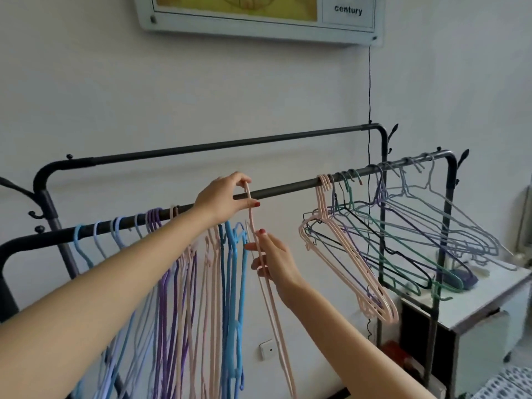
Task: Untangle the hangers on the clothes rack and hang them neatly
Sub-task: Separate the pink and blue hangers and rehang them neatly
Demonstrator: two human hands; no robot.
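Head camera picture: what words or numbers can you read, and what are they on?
"century": on the white panel at the right of the wall board.
A dark mark above it, cut off by the picture's top edge: cannot be read.
The hangers, rack and cabinet show no readable text.

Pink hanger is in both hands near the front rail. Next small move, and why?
Probably lower the pink hanger so its hook seats on the front rail. The left hand pinches the hook right at the rail, the right hand steadies its body, and that stretch is bare.
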